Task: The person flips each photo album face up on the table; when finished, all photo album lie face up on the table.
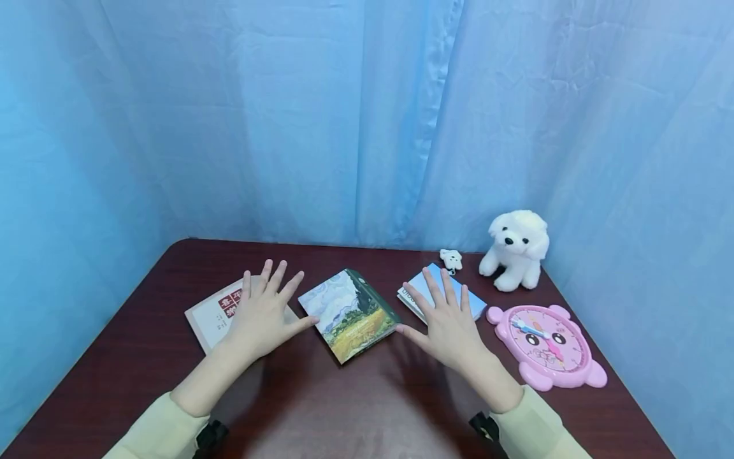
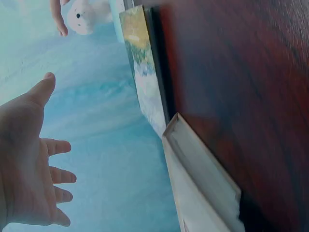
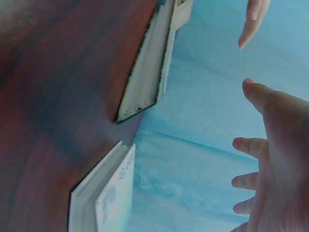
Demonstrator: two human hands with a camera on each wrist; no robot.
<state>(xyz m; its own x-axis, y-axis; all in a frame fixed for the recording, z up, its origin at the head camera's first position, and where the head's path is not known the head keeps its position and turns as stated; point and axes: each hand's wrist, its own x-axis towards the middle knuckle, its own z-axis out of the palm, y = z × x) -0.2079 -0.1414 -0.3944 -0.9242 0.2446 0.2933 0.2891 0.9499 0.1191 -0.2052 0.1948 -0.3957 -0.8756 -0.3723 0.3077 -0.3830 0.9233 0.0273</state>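
My left hand (image 1: pixel 265 319) hovers with spread fingers above a cream book (image 1: pixel 211 319) with red square characters on its cover, hiding part of it. The right hand (image 1: pixel 450 328), fingers also spread, is over a blue and white book (image 1: pixel 473 305) and covers some of its front. Between the two hands lies a book with a painted landscape cover (image 1: pixel 351 315), turned at an angle. Both wrist views show the palms apart from the books: the left hand (image 2: pixel 29 159) beside the cream book (image 2: pixel 198 179), the right hand (image 3: pixel 280 164) beside the white-edged book (image 3: pixel 113 193).
At the back right corner sits a white plush dog (image 1: pixel 516 248), with a small white dog keychain (image 1: pixel 451 260) to its left. A pink bear-shaped clock (image 1: pixel 547 347) lies along the right edge of the dark red table (image 1: pixel 344 414). Blue curtains (image 1: pixel 298 127) enclose the table's back and sides.
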